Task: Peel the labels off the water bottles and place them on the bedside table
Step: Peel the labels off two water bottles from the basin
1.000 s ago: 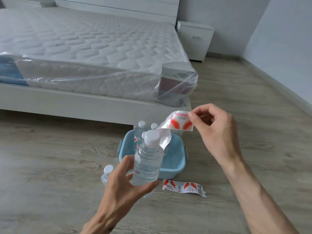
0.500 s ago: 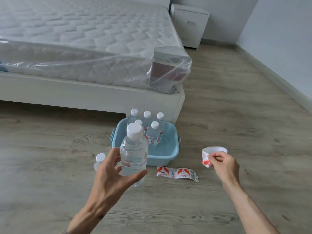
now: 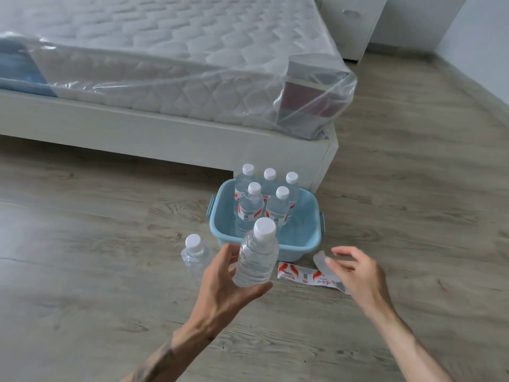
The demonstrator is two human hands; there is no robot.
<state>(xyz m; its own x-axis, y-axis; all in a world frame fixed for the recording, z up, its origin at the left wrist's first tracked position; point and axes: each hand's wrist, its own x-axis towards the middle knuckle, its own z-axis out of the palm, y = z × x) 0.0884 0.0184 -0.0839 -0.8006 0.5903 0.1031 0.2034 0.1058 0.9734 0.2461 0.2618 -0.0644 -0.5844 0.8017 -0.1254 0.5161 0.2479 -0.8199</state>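
Note:
My left hand [image 3: 223,282] grips a clear water bottle [image 3: 257,257] with a white cap and no label, held upright above the floor. My right hand [image 3: 355,274] hovers low over the floor with fingers spread and nothing in it. Just under its fingertips a curled peeled label [image 3: 319,259] lies loose. A flat red-and-white label [image 3: 300,275] lies on the floor beside it. Several labelled bottles [image 3: 278,209] stand in a light blue tub [image 3: 303,248]. One bare bottle [image 3: 194,249] stands on the floor left of the tub.
The bed [image 3: 170,133] with a plastic-wrapped mattress runs across the back, its corner right behind the tub. A white bedside table [image 3: 352,20] stands at the top right against the wall. Wooden floor [image 3: 427,188] stretches to the right.
My right hand pulled the label off the bottle, carried it down to the floor beside the flat label and let it go. The left hand kept holding the bare bottle.

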